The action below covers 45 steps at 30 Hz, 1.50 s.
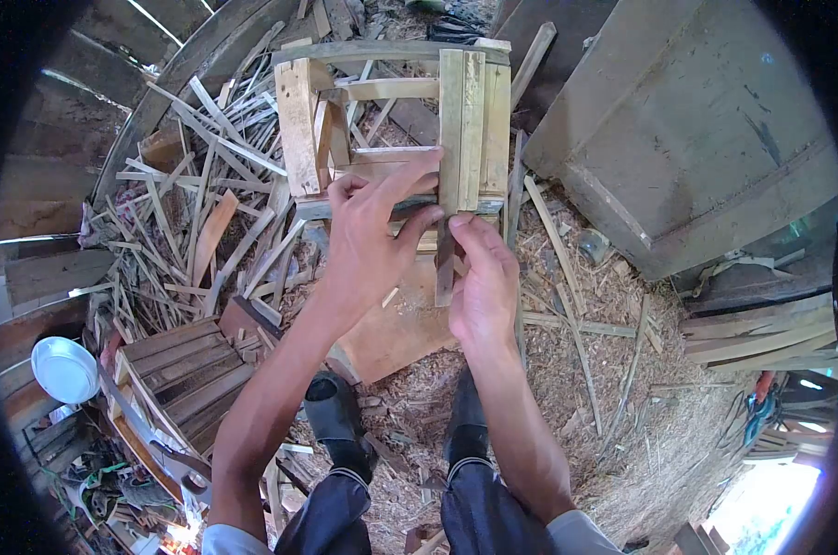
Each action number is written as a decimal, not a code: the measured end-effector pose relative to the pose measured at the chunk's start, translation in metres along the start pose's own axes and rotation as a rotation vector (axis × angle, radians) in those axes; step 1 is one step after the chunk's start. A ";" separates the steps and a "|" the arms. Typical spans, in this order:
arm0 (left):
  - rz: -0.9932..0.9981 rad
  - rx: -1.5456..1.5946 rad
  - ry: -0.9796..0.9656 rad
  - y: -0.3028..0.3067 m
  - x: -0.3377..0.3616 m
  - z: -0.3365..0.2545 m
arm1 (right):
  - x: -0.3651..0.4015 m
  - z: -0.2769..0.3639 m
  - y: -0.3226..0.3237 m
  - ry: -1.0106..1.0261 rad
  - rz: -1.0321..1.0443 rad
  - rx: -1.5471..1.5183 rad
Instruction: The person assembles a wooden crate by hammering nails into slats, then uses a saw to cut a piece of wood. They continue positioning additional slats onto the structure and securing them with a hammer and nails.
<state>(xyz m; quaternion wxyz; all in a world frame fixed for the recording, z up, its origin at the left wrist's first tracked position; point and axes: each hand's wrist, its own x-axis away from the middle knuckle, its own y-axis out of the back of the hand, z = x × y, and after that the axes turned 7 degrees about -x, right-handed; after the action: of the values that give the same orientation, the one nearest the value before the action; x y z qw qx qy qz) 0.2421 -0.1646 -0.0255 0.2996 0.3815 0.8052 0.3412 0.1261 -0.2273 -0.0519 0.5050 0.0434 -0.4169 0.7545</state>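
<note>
A small wooden frame or stool (301,120) stands in front of me, with wooden strips (460,120) lying lengthwise over its right side. A thin dark flat piece (445,273) sticks out toward me from beneath the strips' near end. My right hand (485,273) pinches at this piece and the strip end, thumb and finger pressed together. My left hand (372,222) is just left of the strips, its fingers apart and bent, with a fingertip close to the strip edge. Nothing shows held in it.
Scrap sticks (206,185) are heaped at the left. A large wooden panel (687,139) leans at the right. A handsaw (141,425) rests by a slatted wooden piece (187,375) at lower left, near a white bowl (64,370). Shavings cover the floor.
</note>
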 end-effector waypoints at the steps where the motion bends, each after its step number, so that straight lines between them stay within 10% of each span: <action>1: 0.001 0.000 0.000 0.000 0.000 0.000 | 0.000 0.001 -0.001 -0.018 -0.011 -0.019; 45: -0.030 -0.027 -0.023 -0.002 -0.001 0.000 | -0.006 0.008 -0.011 -0.197 -0.169 -0.160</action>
<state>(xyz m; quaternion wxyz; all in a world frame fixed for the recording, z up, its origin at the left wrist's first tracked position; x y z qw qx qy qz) 0.2419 -0.1664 -0.0275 0.3191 0.3694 0.8025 0.3432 0.1350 -0.2354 -0.0436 0.5252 0.1120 -0.5182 0.6657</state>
